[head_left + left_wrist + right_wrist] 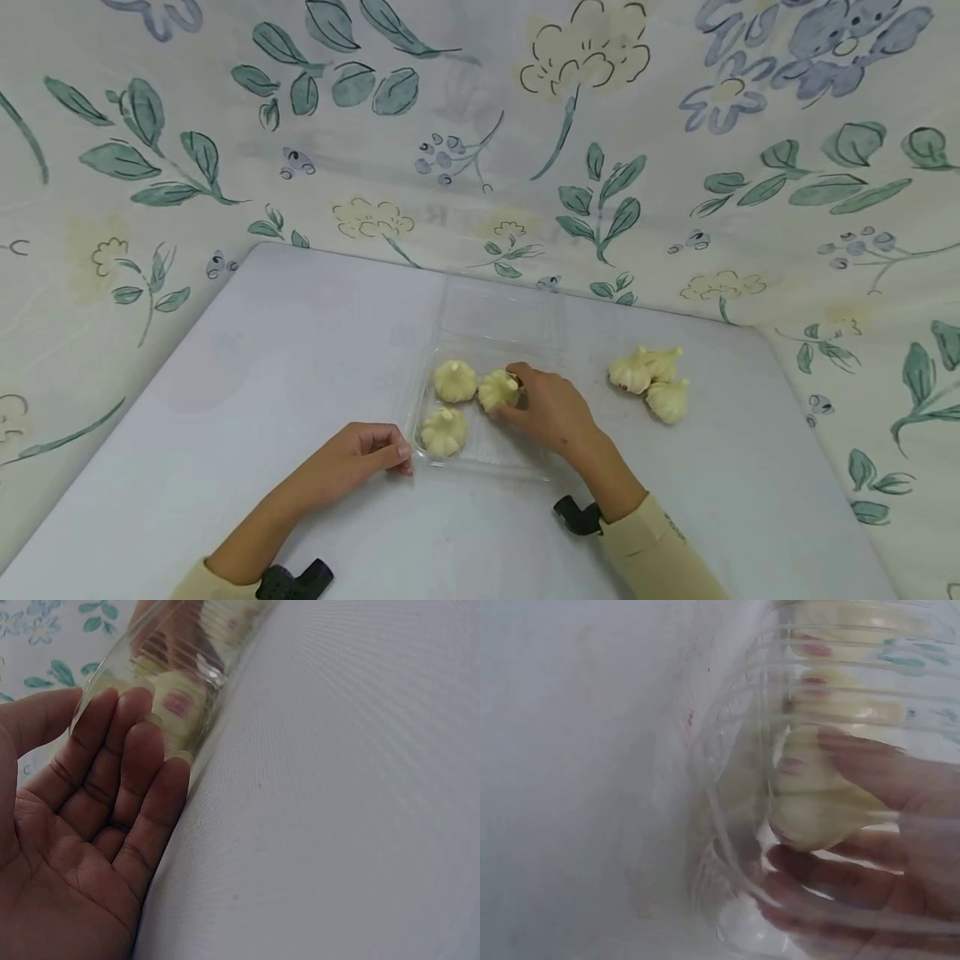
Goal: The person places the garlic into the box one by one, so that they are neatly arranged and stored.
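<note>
- Nearest the camera are the two tan sleeves (663, 550), each arm wearing a black wrist device (296, 581) by its cuff.
- The right hand (551, 408) pinches a garlic bulb (497, 392) between thumb and fingers, over the far middle part of a clear container (491, 467); its stem points up beneath the palm. Whether the bulb's base touches the container floor I cannot tell.
- Two more bulbs sit stem up along the container's left side: a far-left bulb (453, 381), just beside the held one, and a near-left bulb (444, 432).
- The left hand (352, 462) holds nothing, its fingers loosely bent and close together, the tips at the container's near-left corner.
- A loose cluster of three bulbs (667, 402) lies to the right of the container, beyond the right hand, which is much the nearer of the two; at least two of the stems lean away to the right.
- The clear lid (498, 312) lies folded back on the far side.
- Below everything is a white surface (300, 350); leafy, flowered cloth (480, 200) rises behind it and at both sides.
</note>
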A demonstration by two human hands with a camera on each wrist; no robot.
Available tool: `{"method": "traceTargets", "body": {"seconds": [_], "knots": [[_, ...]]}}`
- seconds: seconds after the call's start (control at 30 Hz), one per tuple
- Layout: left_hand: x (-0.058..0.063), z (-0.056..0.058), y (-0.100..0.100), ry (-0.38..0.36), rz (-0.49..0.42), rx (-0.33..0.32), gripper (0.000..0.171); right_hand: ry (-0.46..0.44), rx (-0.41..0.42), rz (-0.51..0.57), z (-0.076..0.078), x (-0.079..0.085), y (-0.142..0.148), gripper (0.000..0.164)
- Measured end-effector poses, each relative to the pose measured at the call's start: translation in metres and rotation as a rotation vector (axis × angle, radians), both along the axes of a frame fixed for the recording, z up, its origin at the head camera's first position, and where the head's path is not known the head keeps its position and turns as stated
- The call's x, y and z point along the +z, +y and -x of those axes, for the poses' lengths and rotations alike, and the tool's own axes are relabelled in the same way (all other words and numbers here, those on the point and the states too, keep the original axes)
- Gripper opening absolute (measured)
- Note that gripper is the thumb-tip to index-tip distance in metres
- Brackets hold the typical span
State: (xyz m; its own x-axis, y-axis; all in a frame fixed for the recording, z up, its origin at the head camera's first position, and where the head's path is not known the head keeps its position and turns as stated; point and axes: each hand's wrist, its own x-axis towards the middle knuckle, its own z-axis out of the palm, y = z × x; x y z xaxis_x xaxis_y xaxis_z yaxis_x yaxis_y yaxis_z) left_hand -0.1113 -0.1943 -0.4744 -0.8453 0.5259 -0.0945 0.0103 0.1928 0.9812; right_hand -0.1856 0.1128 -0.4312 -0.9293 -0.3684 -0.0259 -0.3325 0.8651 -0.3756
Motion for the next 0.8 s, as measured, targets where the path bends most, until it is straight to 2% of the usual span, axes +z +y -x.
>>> {"method": "traceTargets", "body": {"seconds": [0.23,0.57,0.8], "knots": [[0.004,-0.001,0.0,0.0,-0.013,0.001,0.024,-0.005,-0.005,0.003,-0.001,0.001,0.001,0.066],[0.0,-0.001,0.0,0.0,-0.03,-0.006,0.024,-0.035,0.003,0.003,-0.005,0.005,0.002,0.067],[-0.002,0.0,0.0,0.009,-0.018,-0.003,0.025,-0.04,0.022,0.001,-0.01,0.017,0.007,0.073]]}}
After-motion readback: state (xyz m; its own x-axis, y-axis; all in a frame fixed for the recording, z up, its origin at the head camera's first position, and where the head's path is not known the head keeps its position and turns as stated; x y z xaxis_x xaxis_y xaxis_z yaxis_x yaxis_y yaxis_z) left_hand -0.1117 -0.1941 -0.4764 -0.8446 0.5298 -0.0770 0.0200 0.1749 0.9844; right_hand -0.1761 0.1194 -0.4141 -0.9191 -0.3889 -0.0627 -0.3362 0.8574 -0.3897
